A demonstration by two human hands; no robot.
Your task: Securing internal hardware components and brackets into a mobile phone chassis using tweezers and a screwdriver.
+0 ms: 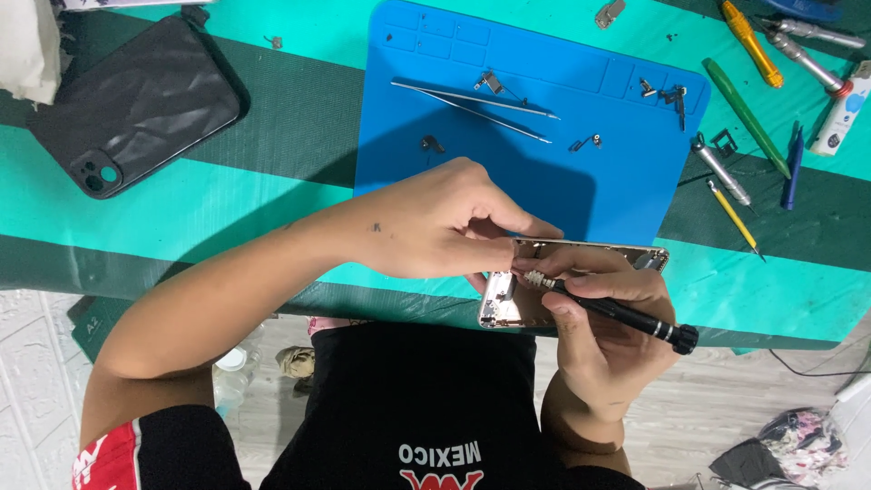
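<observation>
An opened phone frame (508, 304) with a gold rim lies at the table's near edge, below the blue work mat (599, 181). My left hand (445, 222) reaches across from the left and pinches the frame's upper left part. My right hand (603, 331) grips a black precision screwdriver (635, 319), its silver tip resting inside the frame near my left fingertips. Much of the frame is hidden under both hands.
Tweezers (476, 102) and small metal parts lie on the mat. A black phone back cover (136, 100) sits far left. Several screwdrivers and pry tools (748, 113) lie at the right on the green striped table cover (227, 195). Floor shows below the table edge.
</observation>
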